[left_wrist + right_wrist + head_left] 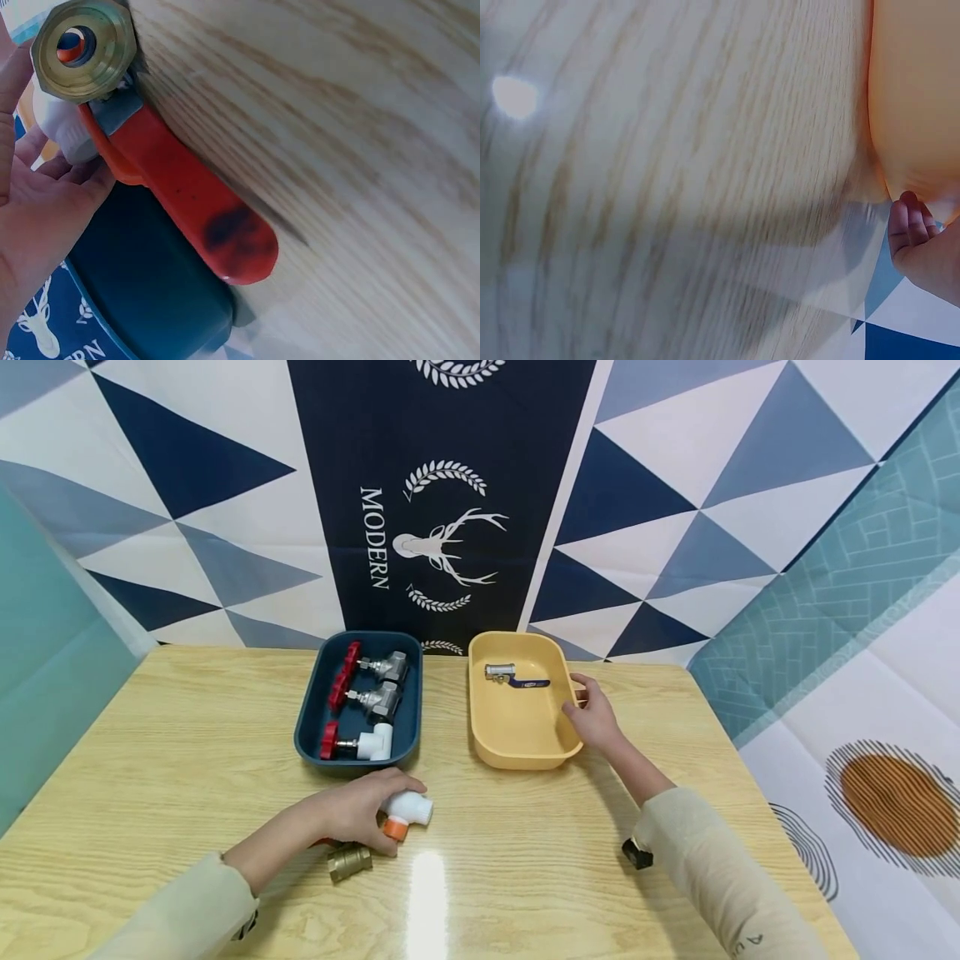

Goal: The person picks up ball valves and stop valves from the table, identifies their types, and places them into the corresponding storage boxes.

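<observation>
My left hand [360,810] grips a white plastic pipe fitting [411,807] with an orange end, just in front of the dark blue bin [302,727]. Right beside that hand lies a brass ball valve [349,863]; its red lever handle [187,195] shows fully in the left wrist view and is mostly hidden by the hand in the head view. With the thumb over the rim and fingers outside, my right hand [594,714] holds the right wall of the yellow bin [525,758]. A metal ball valve [500,672] with a blue lever lies inside it.
In the dark blue bin lie two metal valves [378,700] and a white plastic valve [375,743], all with red handwheels. Both bins stand near the wooden table's [510,877] back edge, before a patterned cloth [247,510].
</observation>
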A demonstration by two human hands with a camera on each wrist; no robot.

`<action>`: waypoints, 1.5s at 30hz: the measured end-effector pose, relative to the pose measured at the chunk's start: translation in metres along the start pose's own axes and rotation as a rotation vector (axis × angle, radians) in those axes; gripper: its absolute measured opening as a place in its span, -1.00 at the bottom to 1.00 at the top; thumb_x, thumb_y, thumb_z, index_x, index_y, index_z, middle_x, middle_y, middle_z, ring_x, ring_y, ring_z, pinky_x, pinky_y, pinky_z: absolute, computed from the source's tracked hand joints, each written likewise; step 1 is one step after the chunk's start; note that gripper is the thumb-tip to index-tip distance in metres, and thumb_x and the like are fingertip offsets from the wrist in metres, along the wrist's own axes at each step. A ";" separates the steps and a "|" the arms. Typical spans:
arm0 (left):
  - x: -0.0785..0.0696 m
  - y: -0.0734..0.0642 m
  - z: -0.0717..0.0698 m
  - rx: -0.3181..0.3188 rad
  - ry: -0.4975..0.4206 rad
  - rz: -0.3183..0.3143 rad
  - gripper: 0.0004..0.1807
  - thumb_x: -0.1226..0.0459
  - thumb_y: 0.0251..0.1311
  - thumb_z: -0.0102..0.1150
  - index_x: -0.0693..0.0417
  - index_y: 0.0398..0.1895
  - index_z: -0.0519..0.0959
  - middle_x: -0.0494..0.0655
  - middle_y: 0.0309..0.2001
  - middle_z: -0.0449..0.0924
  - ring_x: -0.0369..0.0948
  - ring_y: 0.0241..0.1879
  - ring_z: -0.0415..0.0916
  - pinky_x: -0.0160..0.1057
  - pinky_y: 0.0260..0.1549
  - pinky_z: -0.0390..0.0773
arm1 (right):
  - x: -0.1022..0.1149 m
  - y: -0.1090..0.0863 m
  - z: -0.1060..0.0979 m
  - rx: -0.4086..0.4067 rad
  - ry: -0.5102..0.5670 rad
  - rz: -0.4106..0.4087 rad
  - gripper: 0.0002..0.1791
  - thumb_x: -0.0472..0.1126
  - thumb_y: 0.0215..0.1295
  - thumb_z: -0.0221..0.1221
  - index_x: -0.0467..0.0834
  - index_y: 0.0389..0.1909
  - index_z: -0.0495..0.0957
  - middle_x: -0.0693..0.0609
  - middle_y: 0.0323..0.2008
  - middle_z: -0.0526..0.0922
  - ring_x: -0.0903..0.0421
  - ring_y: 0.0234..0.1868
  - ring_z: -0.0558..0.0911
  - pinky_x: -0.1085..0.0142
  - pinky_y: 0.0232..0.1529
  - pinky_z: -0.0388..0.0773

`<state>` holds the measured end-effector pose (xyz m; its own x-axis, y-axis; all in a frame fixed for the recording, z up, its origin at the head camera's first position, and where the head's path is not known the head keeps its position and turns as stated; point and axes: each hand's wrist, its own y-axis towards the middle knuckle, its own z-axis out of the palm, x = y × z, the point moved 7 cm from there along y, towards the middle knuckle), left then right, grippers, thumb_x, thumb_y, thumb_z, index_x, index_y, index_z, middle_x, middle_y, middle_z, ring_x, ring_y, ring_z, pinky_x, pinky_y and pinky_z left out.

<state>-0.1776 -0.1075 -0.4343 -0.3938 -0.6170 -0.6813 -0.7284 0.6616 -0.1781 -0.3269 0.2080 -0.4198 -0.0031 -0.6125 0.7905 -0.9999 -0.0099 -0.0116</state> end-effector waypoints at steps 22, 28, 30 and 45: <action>-0.011 0.004 0.000 0.016 0.146 0.006 -0.18 0.16 -0.14 0.41 0.02 0.29 0.32 -0.09 0.15 0.37 -0.24 -0.04 0.31 -0.31 -0.13 0.42 | -0.002 0.000 0.001 0.003 0.049 -0.002 -0.36 -0.39 0.24 -0.03 -0.24 0.38 0.10 -0.37 0.04 0.46 0.04 -0.22 0.44 0.40 -0.29 0.44; -0.015 0.004 -0.004 -0.008 0.098 0.004 -0.16 0.12 -0.15 0.43 -0.01 0.30 0.31 -0.11 0.15 0.35 -0.24 -0.02 0.32 -0.25 -0.06 0.43 | -0.003 -0.001 0.000 0.010 0.058 0.002 -0.36 -0.40 0.25 -0.04 -0.23 0.38 0.09 -0.37 0.05 0.45 0.03 -0.22 0.45 0.40 -0.30 0.45; -0.017 0.005 -0.005 -0.020 0.079 0.014 -0.15 0.12 -0.16 0.45 0.01 0.29 0.32 -0.10 0.15 0.36 -0.24 -0.02 0.33 -0.23 -0.04 0.44 | -0.003 -0.001 0.000 0.007 0.060 0.002 -0.36 -0.40 0.24 -0.04 -0.24 0.38 0.10 -0.38 0.05 0.46 0.04 -0.22 0.45 0.41 -0.30 0.45; -0.025 0.008 -0.006 -0.089 -0.030 0.006 -0.23 0.14 -0.18 0.47 -0.05 0.18 0.32 -0.23 0.06 0.41 -0.28 -0.06 0.38 -0.23 -0.03 0.45 | -0.003 -0.001 0.000 0.007 0.064 0.002 -0.36 -0.40 0.25 -0.06 -0.23 0.38 0.09 -0.37 0.04 0.46 0.03 -0.21 0.45 0.41 -0.29 0.44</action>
<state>-0.1766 -0.0897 -0.4143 -0.3821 -0.5994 -0.7034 -0.7736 0.6238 -0.1113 -0.3257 0.2100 -0.4227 -0.0066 -0.5605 0.8281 -0.9997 -0.0142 -0.0176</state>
